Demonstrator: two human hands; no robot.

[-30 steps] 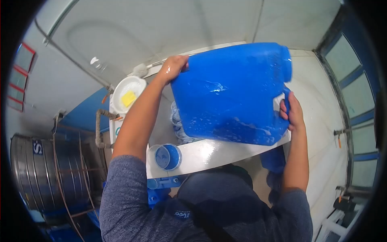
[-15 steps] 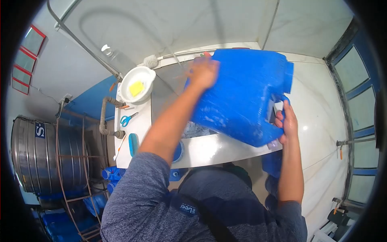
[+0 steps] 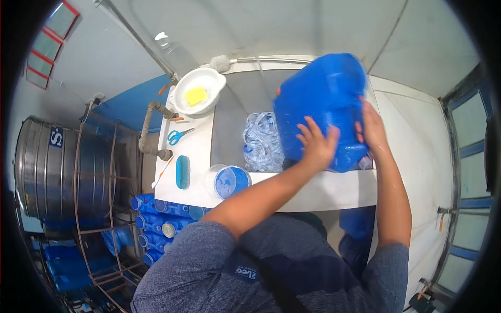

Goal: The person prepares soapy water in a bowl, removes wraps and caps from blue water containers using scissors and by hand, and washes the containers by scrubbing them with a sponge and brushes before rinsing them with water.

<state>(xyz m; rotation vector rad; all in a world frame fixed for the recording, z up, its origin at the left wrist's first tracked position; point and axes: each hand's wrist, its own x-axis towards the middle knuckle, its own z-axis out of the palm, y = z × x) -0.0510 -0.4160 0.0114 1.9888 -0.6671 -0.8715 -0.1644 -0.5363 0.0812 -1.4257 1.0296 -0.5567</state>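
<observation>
A blue plastic water jug (image 3: 318, 88) is tilted over the right part of the sink (image 3: 229, 88). My left hand (image 3: 319, 143) lies against its near side with fingers spread. On the jug's right side, my right hand (image 3: 372, 128) grips it, the fingers partly hidden behind the edge; the handle cannot be made out. A tangled heap of blue-and-white strips (image 3: 262, 140) lies in the sink, left of the jug. Close to my left forearm, a round clear tub with blue contents (image 3: 232, 181) stands on the counter's front edge.
A white basin (image 3: 181, 104) with a yellow sponge (image 3: 196, 96) stands on the counter's left. Blue scissors (image 3: 176, 137), a blue scrub brush (image 3: 182, 172) and a pipe (image 3: 143, 133) are nearby. Below are several blue jugs (image 3: 156, 221); a steel tank (image 3: 42, 172) stands far left.
The jug has turned more upright and moved back over the sink, uncovering the heap of strips. My left hand has shifted from its far left edge to its near side. The view has shifted.
</observation>
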